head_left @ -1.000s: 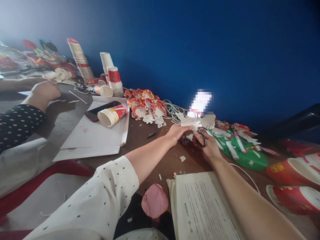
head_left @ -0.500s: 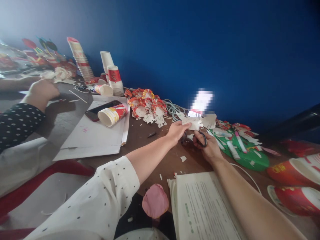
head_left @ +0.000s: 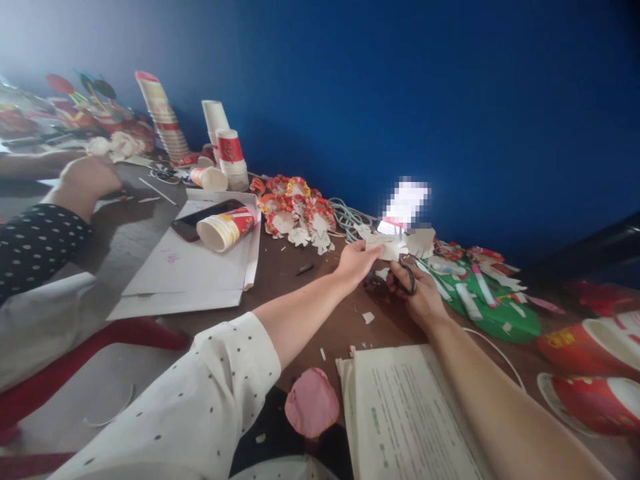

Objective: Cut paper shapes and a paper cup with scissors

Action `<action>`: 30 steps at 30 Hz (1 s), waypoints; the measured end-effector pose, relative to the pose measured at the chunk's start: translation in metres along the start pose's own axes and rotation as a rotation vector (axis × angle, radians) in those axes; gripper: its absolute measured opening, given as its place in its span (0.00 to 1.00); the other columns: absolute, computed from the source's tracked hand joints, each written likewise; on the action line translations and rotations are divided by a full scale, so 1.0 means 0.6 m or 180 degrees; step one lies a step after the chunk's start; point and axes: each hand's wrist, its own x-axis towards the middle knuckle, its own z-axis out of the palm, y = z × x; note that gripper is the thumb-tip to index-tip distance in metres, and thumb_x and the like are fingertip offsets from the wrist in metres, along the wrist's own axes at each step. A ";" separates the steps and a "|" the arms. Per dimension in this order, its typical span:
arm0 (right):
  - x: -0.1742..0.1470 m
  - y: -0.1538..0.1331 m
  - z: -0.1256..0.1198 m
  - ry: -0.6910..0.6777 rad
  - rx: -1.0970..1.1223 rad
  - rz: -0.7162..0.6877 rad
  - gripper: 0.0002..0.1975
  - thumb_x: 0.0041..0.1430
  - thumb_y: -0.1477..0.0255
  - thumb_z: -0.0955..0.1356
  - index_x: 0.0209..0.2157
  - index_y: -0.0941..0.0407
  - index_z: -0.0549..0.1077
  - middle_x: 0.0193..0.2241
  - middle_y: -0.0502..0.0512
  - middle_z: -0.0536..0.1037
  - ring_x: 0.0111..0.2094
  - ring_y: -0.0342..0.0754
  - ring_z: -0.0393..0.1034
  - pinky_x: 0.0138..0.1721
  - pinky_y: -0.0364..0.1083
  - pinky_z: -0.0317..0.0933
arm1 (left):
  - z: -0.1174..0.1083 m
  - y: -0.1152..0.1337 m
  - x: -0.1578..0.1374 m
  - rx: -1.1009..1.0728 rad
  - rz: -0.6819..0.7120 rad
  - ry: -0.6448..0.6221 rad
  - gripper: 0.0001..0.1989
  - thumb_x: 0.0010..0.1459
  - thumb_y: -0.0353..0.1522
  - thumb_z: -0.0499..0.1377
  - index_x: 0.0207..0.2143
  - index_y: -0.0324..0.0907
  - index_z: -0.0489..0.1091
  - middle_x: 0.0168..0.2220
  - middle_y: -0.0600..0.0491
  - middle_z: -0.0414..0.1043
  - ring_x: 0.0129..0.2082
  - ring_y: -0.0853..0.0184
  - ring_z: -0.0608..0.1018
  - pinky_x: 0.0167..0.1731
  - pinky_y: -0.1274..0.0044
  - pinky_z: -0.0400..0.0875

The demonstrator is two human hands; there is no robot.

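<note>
My left hand (head_left: 356,261) pinches a white piece of paper (head_left: 383,248) with jagged edges, thumb on top. Through the dark handle loops of a pair of scissors (head_left: 411,280) go the fingers of my right hand (head_left: 420,293), just right of and below the paper. The scissor blades are largely hidden by the paper, so how far apart they are does not show. Behind the paper a bright phone screen (head_left: 403,203) leans near the wall. Small white scraps (head_left: 369,317) lie on the brown table below my hands.
Cut red-and-white paper cup pieces (head_left: 297,213) are heaped left of my hands. A green disc (head_left: 515,317) bears markers and scraps at right. Printed papers (head_left: 410,413) lie in front. Stacked cups (head_left: 230,160) stand at the back left. Another person's hand (head_left: 93,177) is at far left.
The view shifts very slightly. Both hands stay almost in place, with the paper and scissors still held.
</note>
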 end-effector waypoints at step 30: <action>-0.004 -0.002 0.010 0.0134 0.0111 -0.0069 0.20 0.52 0.55 0.72 0.21 0.56 0.72 0.18 0.49 0.70 0.19 0.40 0.60 0.19 0.41 0.50 | 0.001 -0.001 -0.002 0.0278 0.0175 0.0048 0.11 0.52 0.36 0.62 0.33 0.37 0.76 0.28 0.51 0.76 0.28 0.68 0.74 0.32 0.78 0.66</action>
